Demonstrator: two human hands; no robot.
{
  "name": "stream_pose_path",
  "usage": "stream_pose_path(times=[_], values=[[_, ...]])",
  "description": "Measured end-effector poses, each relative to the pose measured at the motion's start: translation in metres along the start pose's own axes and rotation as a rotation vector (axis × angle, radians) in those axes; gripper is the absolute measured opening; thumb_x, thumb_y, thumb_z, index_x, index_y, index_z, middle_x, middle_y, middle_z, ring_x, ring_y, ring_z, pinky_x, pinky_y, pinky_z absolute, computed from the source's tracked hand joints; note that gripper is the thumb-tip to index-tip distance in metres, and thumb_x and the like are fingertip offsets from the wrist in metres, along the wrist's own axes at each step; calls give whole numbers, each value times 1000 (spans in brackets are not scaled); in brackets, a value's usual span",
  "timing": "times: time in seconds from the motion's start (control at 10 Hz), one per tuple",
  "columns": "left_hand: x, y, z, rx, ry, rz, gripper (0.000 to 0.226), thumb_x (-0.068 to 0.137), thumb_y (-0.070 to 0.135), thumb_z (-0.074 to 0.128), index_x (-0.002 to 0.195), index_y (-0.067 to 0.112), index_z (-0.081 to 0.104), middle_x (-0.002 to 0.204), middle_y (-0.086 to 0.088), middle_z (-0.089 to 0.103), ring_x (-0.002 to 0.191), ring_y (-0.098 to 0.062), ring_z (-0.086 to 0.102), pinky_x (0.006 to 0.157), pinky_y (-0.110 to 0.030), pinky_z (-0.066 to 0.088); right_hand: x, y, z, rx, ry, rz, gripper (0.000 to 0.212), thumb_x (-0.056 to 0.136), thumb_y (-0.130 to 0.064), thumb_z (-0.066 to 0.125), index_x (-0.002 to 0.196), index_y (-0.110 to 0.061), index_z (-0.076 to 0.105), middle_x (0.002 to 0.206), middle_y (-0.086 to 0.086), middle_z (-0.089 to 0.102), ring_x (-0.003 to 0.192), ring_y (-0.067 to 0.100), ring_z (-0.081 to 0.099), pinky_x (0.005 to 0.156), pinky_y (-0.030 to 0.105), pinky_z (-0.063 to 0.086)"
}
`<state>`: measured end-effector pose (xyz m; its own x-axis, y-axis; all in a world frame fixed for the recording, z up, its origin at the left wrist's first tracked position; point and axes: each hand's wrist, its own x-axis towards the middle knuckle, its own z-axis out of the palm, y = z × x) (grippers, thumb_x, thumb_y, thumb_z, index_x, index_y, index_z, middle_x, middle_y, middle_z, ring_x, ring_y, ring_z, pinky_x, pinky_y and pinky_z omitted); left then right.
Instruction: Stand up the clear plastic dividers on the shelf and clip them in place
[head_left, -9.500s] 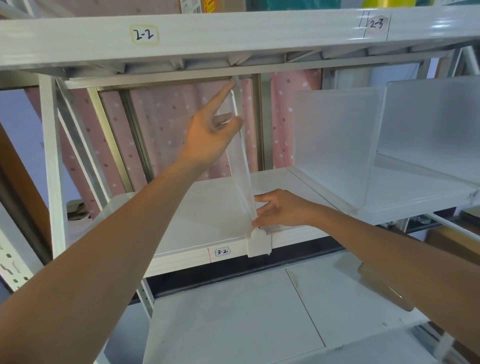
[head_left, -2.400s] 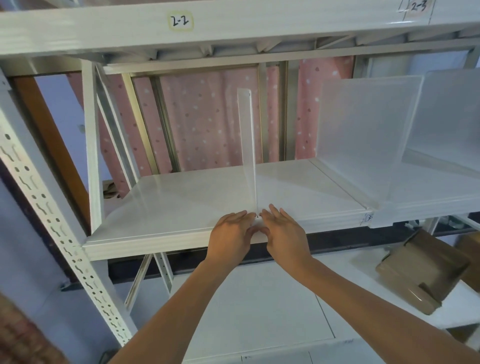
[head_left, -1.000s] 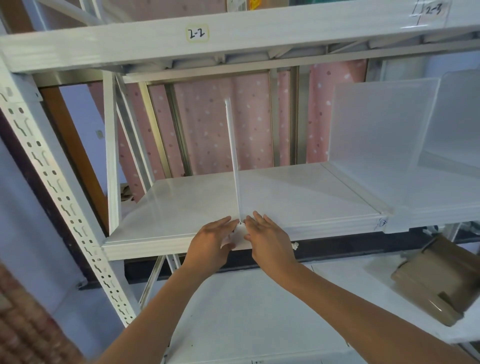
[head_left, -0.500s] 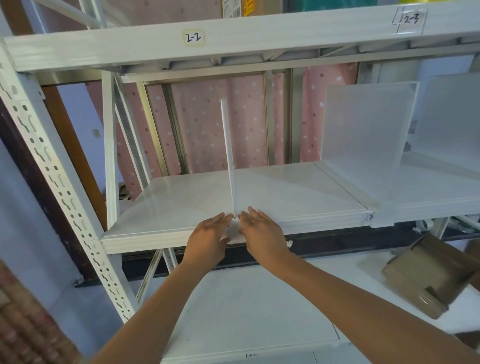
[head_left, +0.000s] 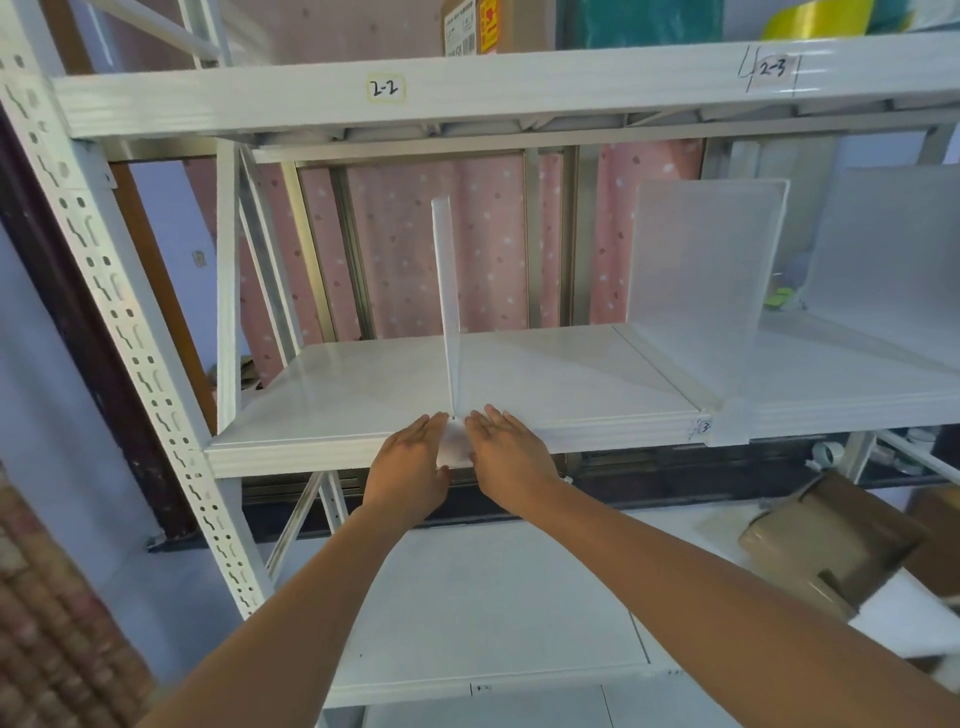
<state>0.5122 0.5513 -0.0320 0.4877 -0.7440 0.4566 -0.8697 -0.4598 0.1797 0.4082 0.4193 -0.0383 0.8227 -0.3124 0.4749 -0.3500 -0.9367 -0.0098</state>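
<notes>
Pressing from both sides, my left hand (head_left: 410, 467) and right hand (head_left: 506, 457) lie flat, fingers extended and gripping nothing, against the divider's foot clip (head_left: 454, 441) at the shelf's (head_left: 571, 395) front edge, which I judge seats it while the clear divider (head_left: 448, 301) stands upright mid-shelf.

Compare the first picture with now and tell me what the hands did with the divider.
The left hand let go of the divider's top edge and dropped to its base. Both hands, the right hand too, now press around the front clip at the shelf edge. The divider stays upright.
</notes>
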Motion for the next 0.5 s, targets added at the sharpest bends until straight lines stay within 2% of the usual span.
stream_pose_path(times=[0.2, 0.3, 0.4, 0.5], values=[[-4, 3, -9, 57, -93, -11, 78, 96, 25, 64, 162, 16, 24, 164, -2, 34, 153, -20, 26, 124, -33, 18, -8, 5, -12, 25, -45, -33, 67, 99, -11, 57, 160, -11, 30, 165, 5, 33, 155, 23, 20, 125, 35, 14], [-13, 7, -16, 77, -100, -20, 76, 98, 26, 63, 162, 16, 25, 164, -4, 34, 153, -21, 26, 124, -34, 19, -18, 3, -15, 49, -47, -31, 66, 98, -9, 56, 159, -10, 30, 164, 5, 35, 154, 23, 21, 124, 34, 17], [-31, 4, -20, 40, -78, -41, 70, 99, 26, 58, 161, 17, 27, 164, -3, 34, 153, -21, 26, 123, -34, 20, -37, -2, -25, 82, -51, -17, 60, 99, -9, 54, 156, -8, 35, 160, 8, 40, 152, 24, 27, 121, 35, 24], [-63, -6, -11, 4, -81, -7, 68, 98, 23, 54, 161, 19, 28, 164, -2, 35, 153, -18, 25, 123, -33, 17, -56, -12, -24, 104, -79, 49, 61, 100, -14, 55, 157, -12, 32, 162, 9, 36, 150, 25, 32, 118, 39, 34]])
